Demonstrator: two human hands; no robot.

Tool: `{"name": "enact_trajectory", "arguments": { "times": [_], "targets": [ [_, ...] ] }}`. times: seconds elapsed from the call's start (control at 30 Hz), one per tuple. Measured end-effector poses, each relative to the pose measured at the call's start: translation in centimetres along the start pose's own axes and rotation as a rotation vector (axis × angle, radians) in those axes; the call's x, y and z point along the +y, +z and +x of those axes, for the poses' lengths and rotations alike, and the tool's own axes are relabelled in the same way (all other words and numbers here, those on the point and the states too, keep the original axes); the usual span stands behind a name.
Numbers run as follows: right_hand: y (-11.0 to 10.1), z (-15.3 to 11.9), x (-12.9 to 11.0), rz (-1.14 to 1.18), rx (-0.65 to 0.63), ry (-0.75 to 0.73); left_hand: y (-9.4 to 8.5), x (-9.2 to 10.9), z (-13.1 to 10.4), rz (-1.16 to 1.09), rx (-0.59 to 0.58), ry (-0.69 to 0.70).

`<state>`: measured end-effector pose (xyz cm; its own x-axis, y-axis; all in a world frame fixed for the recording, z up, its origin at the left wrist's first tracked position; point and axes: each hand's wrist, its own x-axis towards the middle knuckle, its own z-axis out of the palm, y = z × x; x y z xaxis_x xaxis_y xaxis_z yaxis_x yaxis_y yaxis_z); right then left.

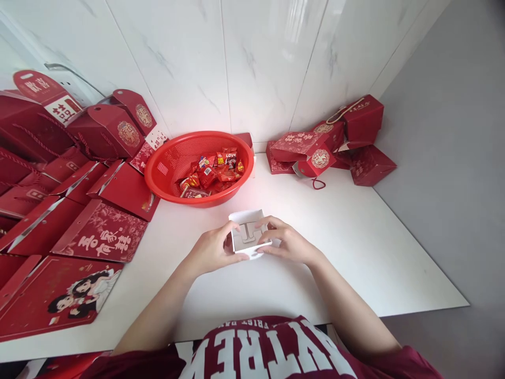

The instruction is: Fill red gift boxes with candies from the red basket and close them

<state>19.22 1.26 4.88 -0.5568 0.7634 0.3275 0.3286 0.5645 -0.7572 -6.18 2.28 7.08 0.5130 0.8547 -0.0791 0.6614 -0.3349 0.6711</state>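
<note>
Both bare hands, left hand (pixel 213 248) and right hand (pixel 289 243), clasp a small square white cardboard box (pixel 250 235).

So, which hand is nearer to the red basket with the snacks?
The left. The left hand holds the small white box on the side below the red basket; the right hand holds the box's other side, farther from the basket.

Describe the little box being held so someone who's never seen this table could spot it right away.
On the white table, just in front of the red basket of sweets, both hands hold a small open box. It shows white inside, unlike the red gift boxes piled left and right.
</note>
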Motion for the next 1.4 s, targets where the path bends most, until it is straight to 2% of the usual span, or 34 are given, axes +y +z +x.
{"name": "enact_trajectory", "arguments": {
  "times": [0.13,0.23,0.4,0.53,0.6,0.67,0.77,0.83,0.9,0.97,1.07,1.13,1.2,1.27,1.4],
  "targets": [
    [0.9,0.0,-0.3,-0.071,-0.041,-0.067,1.2,-1.2,0.3,0.020,0.078,0.188],
    [0.7,-0.1,-0.8,-0.156,-0.057,-0.111,1.6,-1.7,0.5,-0.003,0.086,0.322],
    [-1.7,1.0,-1.9,-0.240,0.088,-0.108,1.0,-1.8,0.3,0.035,0.066,0.358],
    [-2.4,3.5,-2.4,-0.374,0.024,-0.094,0.9,-2.0,0.1,0.095,0.084,0.395],
    [-1.9,4.7,-2.4,-0.470,-0.008,-0.003,1.0,-2.3,0.2,0.129,0.118,0.428],
    [-1.1,5.7,-2.1,-0.549,-0.060,0.142,1.2,-2.4,0.2,0.180,0.190,0.493],
    [0.0,6.5,-1.6,-0.593,-0.128,0.297,2.0,-2.4,0.4,0.264,0.407,0.602],
    [0.5,6.9,-1.3,-0.592,-0.131,0.325,2.9,-2.3,0.5,0.261,0.556,0.587],
    [0.8,7.2,-1.2,-0.579,-0.114,0.340,3.9,-2.3,0.7,0.164,0.597,0.507],
    [0.9,7.4,-1.2,-0.545,-0.089,0.347,4.8,-2.5,1.2,-0.003,0.540,0.417],
    [1.2,7.5,-0.7,-0.420,-0.036,0.325,5.6,-3.1,1.9,-0.289,0.379,0.350],
    [1.8,7.1,-0.1,-0.128,0.078,0.272,5.7,-3.7,2.3,-0.462,0.275,0.316],
    [2.7,6.6,0.8,0.237,0.251,0.212,5.7,-4.2,2.5,-0.576,0.211,0.289],
    [3.9,6.0,1.6,0.454,0.389,0.182,5.6,-4.5,2.7,-0.606,0.205,0.288],
    [5.8,5.6,2.7,0.394,0.513,0.303,5.8,-4.9,2.9,-0.563,0.254,0.317]
  ]
}}
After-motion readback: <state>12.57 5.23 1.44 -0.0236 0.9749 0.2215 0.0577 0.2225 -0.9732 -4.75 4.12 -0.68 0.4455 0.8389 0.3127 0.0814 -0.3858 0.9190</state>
